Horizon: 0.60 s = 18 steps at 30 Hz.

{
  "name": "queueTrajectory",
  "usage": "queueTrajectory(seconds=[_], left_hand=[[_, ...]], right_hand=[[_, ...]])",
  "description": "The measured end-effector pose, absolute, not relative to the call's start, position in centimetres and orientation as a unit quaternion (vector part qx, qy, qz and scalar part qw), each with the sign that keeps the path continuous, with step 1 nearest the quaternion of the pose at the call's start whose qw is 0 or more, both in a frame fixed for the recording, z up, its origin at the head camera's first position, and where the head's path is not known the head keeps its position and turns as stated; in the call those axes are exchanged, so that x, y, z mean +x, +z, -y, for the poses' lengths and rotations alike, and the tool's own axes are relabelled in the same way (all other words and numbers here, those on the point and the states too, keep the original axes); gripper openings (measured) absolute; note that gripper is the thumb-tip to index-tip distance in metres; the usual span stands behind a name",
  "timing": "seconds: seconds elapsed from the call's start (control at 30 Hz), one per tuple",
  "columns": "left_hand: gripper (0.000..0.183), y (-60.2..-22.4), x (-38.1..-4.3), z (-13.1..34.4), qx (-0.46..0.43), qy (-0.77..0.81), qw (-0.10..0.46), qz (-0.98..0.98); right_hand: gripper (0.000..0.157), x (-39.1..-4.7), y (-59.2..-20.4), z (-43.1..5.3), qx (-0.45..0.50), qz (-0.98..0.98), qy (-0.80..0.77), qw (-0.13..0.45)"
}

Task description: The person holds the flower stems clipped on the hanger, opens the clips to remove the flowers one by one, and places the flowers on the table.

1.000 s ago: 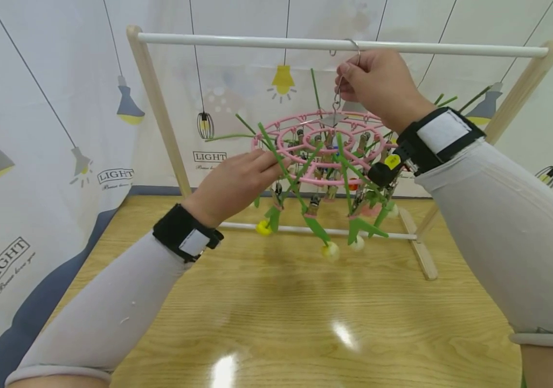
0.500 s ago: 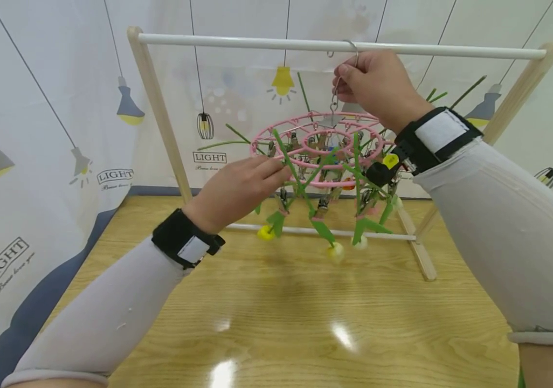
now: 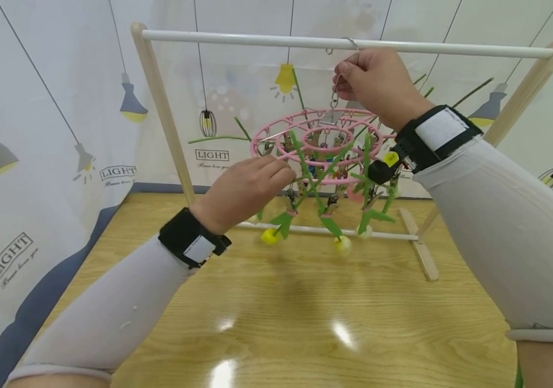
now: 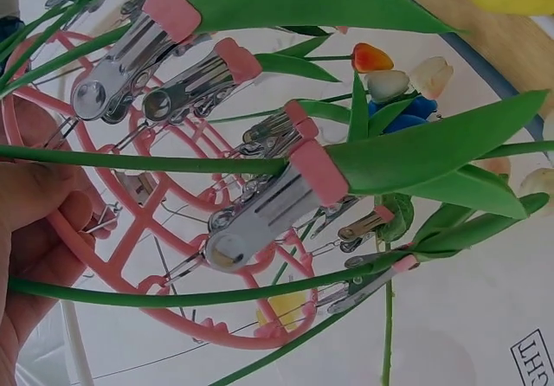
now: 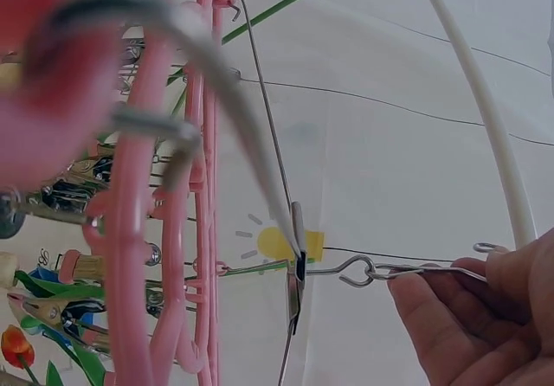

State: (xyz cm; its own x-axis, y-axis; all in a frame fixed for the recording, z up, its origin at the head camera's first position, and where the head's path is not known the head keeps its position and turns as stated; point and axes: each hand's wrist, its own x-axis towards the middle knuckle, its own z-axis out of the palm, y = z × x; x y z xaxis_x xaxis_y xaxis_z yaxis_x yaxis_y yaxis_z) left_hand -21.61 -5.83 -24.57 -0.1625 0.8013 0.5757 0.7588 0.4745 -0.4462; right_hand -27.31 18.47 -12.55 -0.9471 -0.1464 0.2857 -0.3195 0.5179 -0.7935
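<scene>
A round pink clip hanger (image 3: 337,182) hangs by its metal hook (image 3: 351,40) from the white rail of a stand. My right hand (image 3: 378,78) pinches the hook's wire (image 5: 433,271) just below the rail. At the hanger's near left rim rests my left hand (image 3: 249,186); in the left wrist view its fingers (image 4: 43,304) curl round the pink ring. Metal clips with pink tips (image 4: 229,250) hold artificial tulips head down, among them a yellow one (image 3: 270,236) and an orange one (image 4: 372,57). Their green stems poke up past the rings. Other flowers are partly hidden behind clips and leaves.
The stand has a white top rail (image 3: 257,40), slanted wooden posts (image 3: 165,118) and a wooden foot (image 3: 422,253). It stands on a wood-grain table (image 3: 305,323). Behind is a cloth backdrop (image 3: 63,64) printed with lamps. A small second hook (image 3: 329,51) shows under the rail.
The hanger has turned a little: its near flowers shifted right and a far stem shifted left. My left hand moved slightly right with the rim. The right hand stays at the hook.
</scene>
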Motion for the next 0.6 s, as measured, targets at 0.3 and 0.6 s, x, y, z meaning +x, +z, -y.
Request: queueTrajectory(seconds=[0.3,0.6], left_hand=[[0.015,-24.7,-21.7,5.6,-0.522,0.011,0.384,0.762],[0.021,-24.7,-21.6,5.8,-0.522,0.005,0.388,0.759]], right_hand=[[0.038,-27.1,-12.5,-18.9,0.129,0.88,0.446,0.1],[0.054,-23.6,-11.4,-20.0,0.133,0.947,0.268,0.118]])
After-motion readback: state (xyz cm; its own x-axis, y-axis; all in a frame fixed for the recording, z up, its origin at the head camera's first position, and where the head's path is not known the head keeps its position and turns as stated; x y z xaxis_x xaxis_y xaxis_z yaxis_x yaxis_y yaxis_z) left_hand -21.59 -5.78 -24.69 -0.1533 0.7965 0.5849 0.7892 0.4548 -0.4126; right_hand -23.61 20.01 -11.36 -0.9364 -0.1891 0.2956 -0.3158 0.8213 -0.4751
